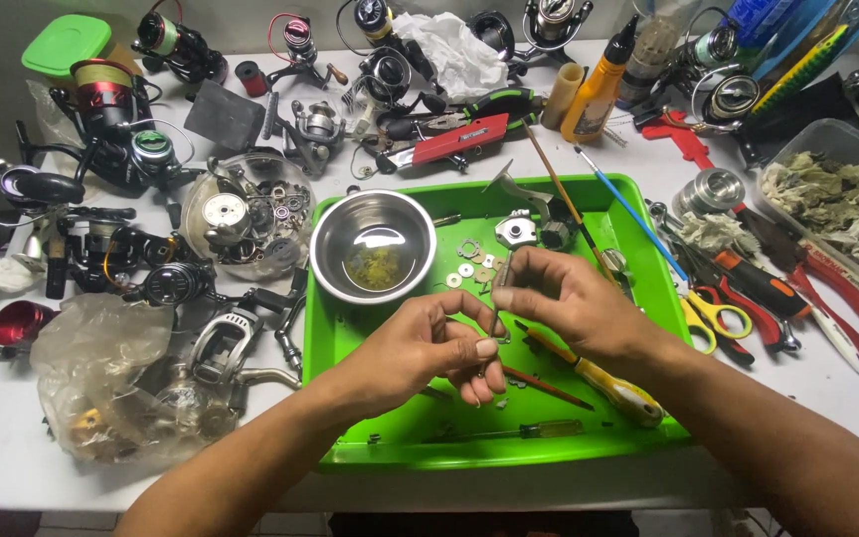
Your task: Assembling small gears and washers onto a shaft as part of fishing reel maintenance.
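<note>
Thin metal rod [495, 303] is standing near upright at centre frame, pinched between both hands: the right hand [569, 303] is gripping its upper end, the left hand [425, 348] is closing thumb and fingers on its lower end. Both are hovering over the green tray [638, 224]. Washers [469, 268] and a steel bowl [373, 245] are lying just above and left; a yellow-handled screwdriver [599, 383] is lying beneath the right wrist. Fishing reels [111, 129] are crowding the bench [12, 467] at left.
</note>
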